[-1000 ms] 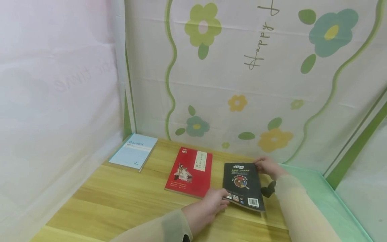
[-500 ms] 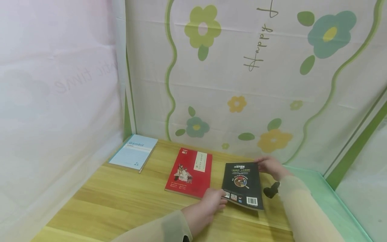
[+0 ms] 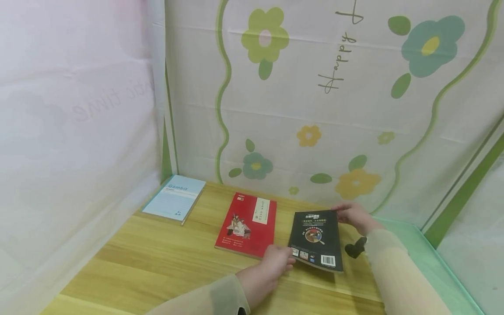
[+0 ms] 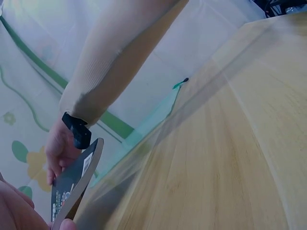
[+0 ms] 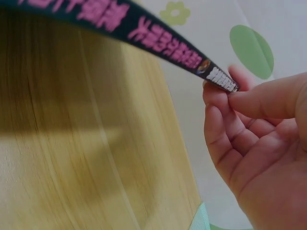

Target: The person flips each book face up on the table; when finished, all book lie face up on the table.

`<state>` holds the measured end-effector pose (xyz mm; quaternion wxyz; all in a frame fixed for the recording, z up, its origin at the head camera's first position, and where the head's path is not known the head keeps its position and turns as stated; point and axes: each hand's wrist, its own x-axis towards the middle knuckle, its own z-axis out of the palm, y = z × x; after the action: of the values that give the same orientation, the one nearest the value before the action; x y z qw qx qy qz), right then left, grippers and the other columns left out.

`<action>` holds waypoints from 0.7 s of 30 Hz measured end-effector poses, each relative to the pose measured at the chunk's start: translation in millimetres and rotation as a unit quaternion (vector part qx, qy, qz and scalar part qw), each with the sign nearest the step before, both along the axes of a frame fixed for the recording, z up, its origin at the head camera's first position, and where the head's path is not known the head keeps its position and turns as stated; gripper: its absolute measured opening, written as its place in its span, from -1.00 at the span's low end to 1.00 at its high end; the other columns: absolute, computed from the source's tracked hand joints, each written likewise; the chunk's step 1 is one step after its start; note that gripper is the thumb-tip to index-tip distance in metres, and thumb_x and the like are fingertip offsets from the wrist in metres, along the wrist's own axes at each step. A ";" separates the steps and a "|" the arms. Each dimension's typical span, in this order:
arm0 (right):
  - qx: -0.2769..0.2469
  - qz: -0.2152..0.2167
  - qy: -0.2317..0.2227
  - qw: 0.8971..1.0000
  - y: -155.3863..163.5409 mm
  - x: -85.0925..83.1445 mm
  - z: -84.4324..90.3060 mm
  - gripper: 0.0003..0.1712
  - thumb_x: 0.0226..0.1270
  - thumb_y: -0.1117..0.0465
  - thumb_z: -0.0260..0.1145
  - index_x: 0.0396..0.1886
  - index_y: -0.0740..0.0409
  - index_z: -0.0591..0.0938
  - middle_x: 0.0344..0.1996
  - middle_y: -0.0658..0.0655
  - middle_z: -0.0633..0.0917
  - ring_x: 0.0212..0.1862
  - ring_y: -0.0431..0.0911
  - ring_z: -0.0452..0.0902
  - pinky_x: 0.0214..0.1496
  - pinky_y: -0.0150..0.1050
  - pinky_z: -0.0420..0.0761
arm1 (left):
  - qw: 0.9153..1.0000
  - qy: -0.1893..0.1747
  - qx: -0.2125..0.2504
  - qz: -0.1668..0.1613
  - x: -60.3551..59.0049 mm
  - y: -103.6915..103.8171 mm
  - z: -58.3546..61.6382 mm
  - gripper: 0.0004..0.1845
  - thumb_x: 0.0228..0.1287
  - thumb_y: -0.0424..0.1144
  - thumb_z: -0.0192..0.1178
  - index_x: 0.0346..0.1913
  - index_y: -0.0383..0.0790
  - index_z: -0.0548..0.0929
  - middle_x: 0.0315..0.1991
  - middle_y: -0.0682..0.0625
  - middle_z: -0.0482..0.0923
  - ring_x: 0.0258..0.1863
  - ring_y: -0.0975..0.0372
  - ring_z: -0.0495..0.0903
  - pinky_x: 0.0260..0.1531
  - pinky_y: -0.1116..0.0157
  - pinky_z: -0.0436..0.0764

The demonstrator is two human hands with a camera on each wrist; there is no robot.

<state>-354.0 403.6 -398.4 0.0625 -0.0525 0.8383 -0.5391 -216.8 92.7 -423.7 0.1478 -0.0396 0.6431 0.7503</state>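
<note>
A black book (image 3: 315, 236), its barcode side up, is held between both hands above the wooden table. My left hand (image 3: 264, 270) pinches its near left corner, and in the left wrist view the book (image 4: 76, 184) slants with its page edge facing the camera. At the far right corner my right hand (image 3: 354, 217) pinches it between thumb and fingers. Pink lettering runs along the spine (image 5: 158, 40) in the right wrist view, and a shadow falls on the wood below. Just left of the black book lies a red book (image 3: 248, 225) with a white title label.
A pale blue "Gambit" notebook (image 3: 174, 197) lies at the table's far left. Curtains with printed flowers (image 3: 256, 165) stand behind and on the sides. A mint green sheet (image 3: 417, 253) covers the table's right side. A black wrist device (image 3: 355, 248) hangs beside the right cuff.
The black book has tilted a little, its near edge now slightly higher in the head view. My right hand has shifted slightly right; my left hand keeps its grip, barely moving.
</note>
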 end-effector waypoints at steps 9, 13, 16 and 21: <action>0.012 -0.011 0.003 1.000 -5.6 4.2 6.3 -0.63 0.32 0.53 0.08 0.11 0.62 0.45 -0.14 0.19 0.69 -0.19 -0.13 0.63 -0.04 -0.28 0.63 | 1.000 0.013 -0.003 0.000 0.2 0.6 -0.7 -0.75 0.18 -0.53 0.13 -0.06 -0.51 0.56 -0.25 -0.13 0.55 -0.34 0.08 0.60 -0.22 0.18 0.62; 0.007 -0.009 0.011 1.000 -3.9 3.3 6.8 -0.65 0.34 0.50 0.10 0.10 0.57 0.46 -0.15 0.13 0.69 -0.17 -0.12 0.63 -0.03 -0.30 0.61 | 1.000 0.010 0.005 0.003 0.3 1.7 0.3 -0.71 0.08 -0.63 0.13 -0.09 -0.47 0.61 -0.26 -0.13 0.54 -0.42 0.16 0.56 -0.29 0.26 0.63; -0.001 -0.012 0.016 1.000 -3.3 2.0 6.9 -0.66 0.35 0.49 0.12 0.10 0.54 0.47 -0.15 0.11 0.69 -0.15 -0.12 0.63 -0.01 -0.31 0.60 | 1.000 0.011 0.014 0.012 0.5 1.8 0.8 -0.72 0.07 -0.65 0.15 -0.11 -0.48 0.61 -0.25 -0.14 0.53 -0.43 0.17 0.56 -0.31 0.28 0.65; -0.007 -0.007 0.026 1.000 -4.8 3.0 8.7 -0.67 0.37 0.47 0.13 0.10 0.51 0.46 -0.13 0.10 0.67 -0.12 -0.15 0.62 0.01 -0.33 0.59 | 0.999 0.006 0.028 0.027 -0.7 0.4 2.1 -0.73 0.08 -0.66 0.18 -0.12 -0.48 0.59 -0.23 -0.17 0.52 -0.41 0.14 0.59 -0.34 0.28 0.68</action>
<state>-351.0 398.8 -389.6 0.0367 -0.0607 0.8363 -0.5437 -217.6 93.1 -421.6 0.1243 -0.0484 0.6215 0.7720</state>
